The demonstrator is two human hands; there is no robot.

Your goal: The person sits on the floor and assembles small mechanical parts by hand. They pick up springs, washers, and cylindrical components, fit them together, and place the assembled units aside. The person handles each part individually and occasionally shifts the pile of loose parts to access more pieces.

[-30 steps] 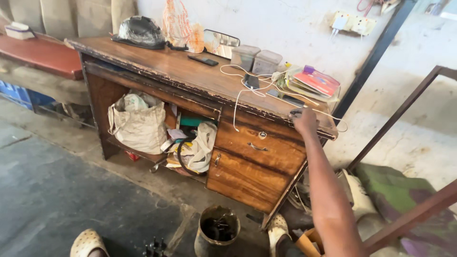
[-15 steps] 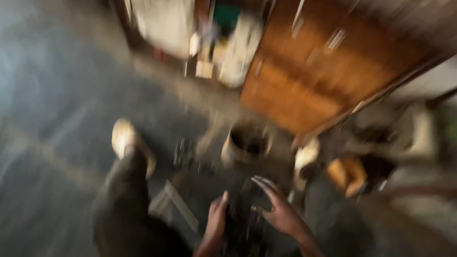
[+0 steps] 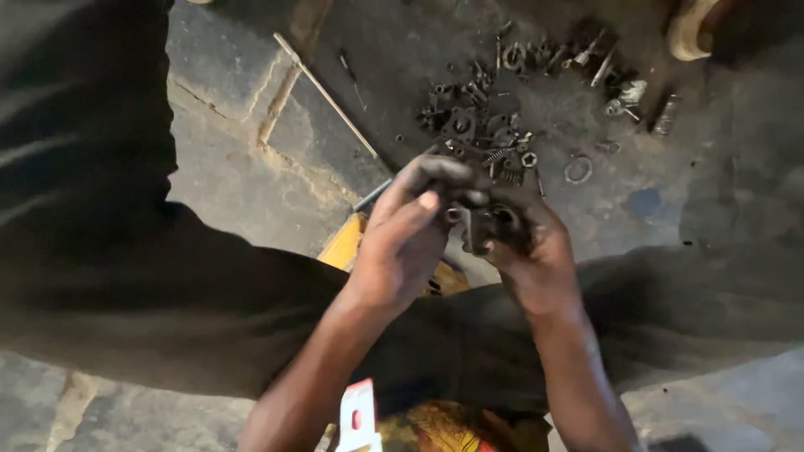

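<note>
I look straight down at my lap. My right hand (image 3: 536, 251) grips a small, dark, greasy metal part (image 3: 490, 226) with round openings. My left hand (image 3: 410, 230) meets it from the left, fingertips pinched on the part's near edge. Both hands hover above my dark trousers (image 3: 167, 276). Just beyond them, on the concrete floor (image 3: 251, 167), lies a scatter of nuts, springs, washers and small metal fittings (image 3: 494, 134).
A thin metal rod (image 3: 322, 92) lies diagonally on the floor at upper left. A metal ring (image 3: 578, 170) sits right of the scatter, with more bolts (image 3: 620, 88) further back. A yellow object (image 3: 347, 243) shows under my hands, and a foot in a sandal (image 3: 691, 29) at top right.
The view swung from the wooden desk, where my right hand reached to its top, down to the floor. Both hands have come together on the metal part.
</note>
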